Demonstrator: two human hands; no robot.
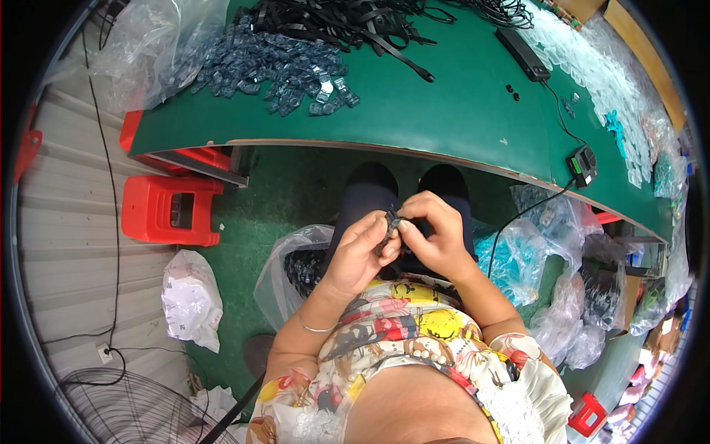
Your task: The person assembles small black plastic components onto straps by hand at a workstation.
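Observation:
Over my lap, in front of the table edge, both hands meet around a small dark plastic piece [392, 220]. My left hand [360, 251] is closed on its left side, with a thin bracelet on that wrist. From the right, the thumb and fingers of my right hand [435, 231] pinch the same piece. Its exact kind is mostly hidden by the fingers. By my left thigh, an open clear plastic bag [275, 275] holds many dark small parts. On the green table [414, 111] lies a heap of bluish translucent plastic pieces [259, 66].
Black straps [347, 22] lie tangled at the back. A black power adapter [521, 53] and a small device [582, 164] sit at right with a hanging cable. Clear plastic parts [592, 89] cover the far right. Red stools [151, 209] and a white bag [191, 296] stand left; stuffed bags [510, 259] lie right.

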